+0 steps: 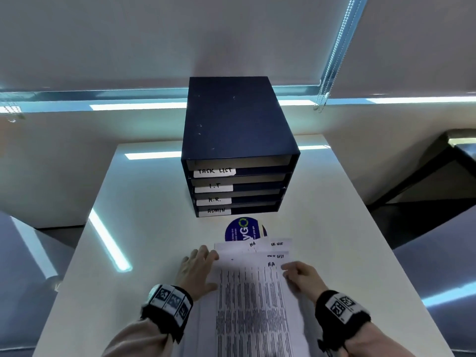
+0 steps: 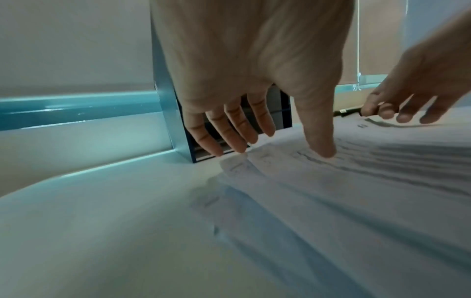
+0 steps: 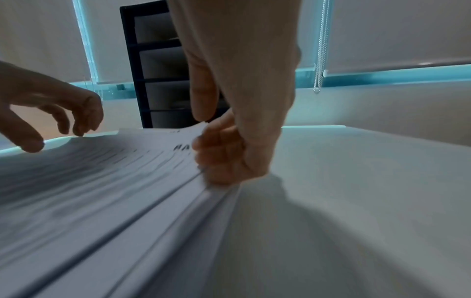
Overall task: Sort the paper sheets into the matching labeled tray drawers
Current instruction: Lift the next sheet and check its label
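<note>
A fanned stack of printed paper sheets (image 1: pixel 252 300) lies on the white table's near edge; handwritten corner labels such as "TASK LIST" show on lower sheets. My left hand (image 1: pixel 203 269) rests on the stack's left edge with straight fingers and its thumb (image 2: pixel 326 153) on the paper (image 2: pixel 356 181). My right hand (image 1: pixel 288 270) pinches the top sheet's far right corner (image 3: pixel 198 129) between thumb and curled fingers, lifting it slightly. Behind stands the dark blue drawer unit (image 1: pixel 231 124), labelled TASK LIST (image 1: pixel 215 171), I.T (image 1: pixel 214 186), H.R. (image 1: pixel 214 200), ADMIN (image 1: pixel 215 210).
A round blue sticker (image 1: pixel 242 229) sits on the table (image 1: pixel 144 202) between the drawers and the papers. A blind chain (image 1: pixel 332 55) hangs at the upper right. A dark table frame (image 1: pixel 425 171) stands off to the right.
</note>
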